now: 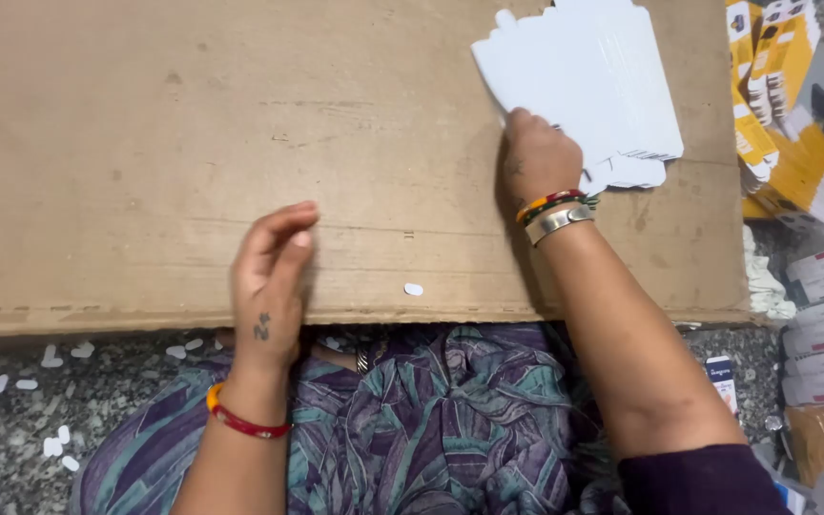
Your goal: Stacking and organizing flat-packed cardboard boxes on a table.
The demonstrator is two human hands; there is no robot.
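Right hand (pixel 538 157) clamped on white card stack (pixel 588 81) far right; left hand (pixel 274 262) open, flat on cardboard surface (pixel 145 162).

Matt white card blanks (pixel 588 81) under the right hand (pixel 538 157), smooth and flat; beneath both hands, a rough, matt brown corrugated cardboard sheet (pixel 145 162), scuffed and creased; beside the left hand (pixel 274 272), a small white paper chip (pixel 413 289); speckled stone floor (pixel 11 429).
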